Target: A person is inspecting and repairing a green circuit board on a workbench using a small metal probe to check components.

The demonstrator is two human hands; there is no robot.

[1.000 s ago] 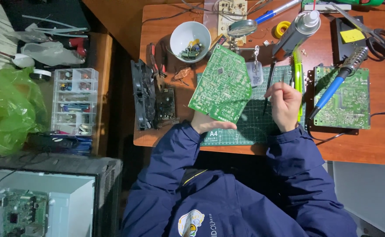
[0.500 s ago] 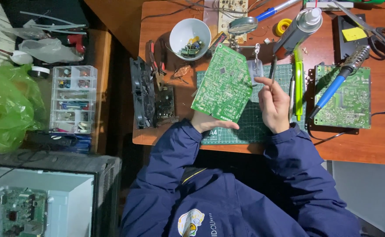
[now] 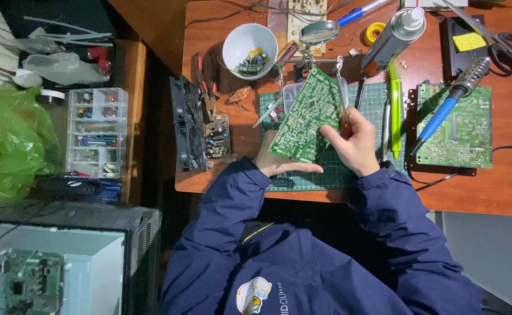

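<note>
**Repair bench, one board in hand: items by size**

- Tabletop (image 3: 501,192): brown wood, carries all the work within arm's reach.
- Cutting mat (image 3: 326,175): green, gridded, laid at the front edge as a protective work surface.
- Second circuit board (image 3: 460,131): lies flat to the right, set aside; a blue-handled soldering iron (image 3: 442,114) rests across it, tip kept off the wood.
- Green circuit board (image 3: 305,116): lifted above the mat and tilted, solder side up, apparently for inspection.
- Left hand (image 3: 279,163): closed on the board's lower edge, propping it from beneath.
- Right hand (image 3: 355,146): closed on the board's right edge while also holding a thin dark tool, whose kind I cannot tell.
- White bowl (image 3: 249,49): at the back, collects loose small components.
- Magnifier on a clip stand (image 3: 320,32): behind the mat, ready for close viewing
</note>
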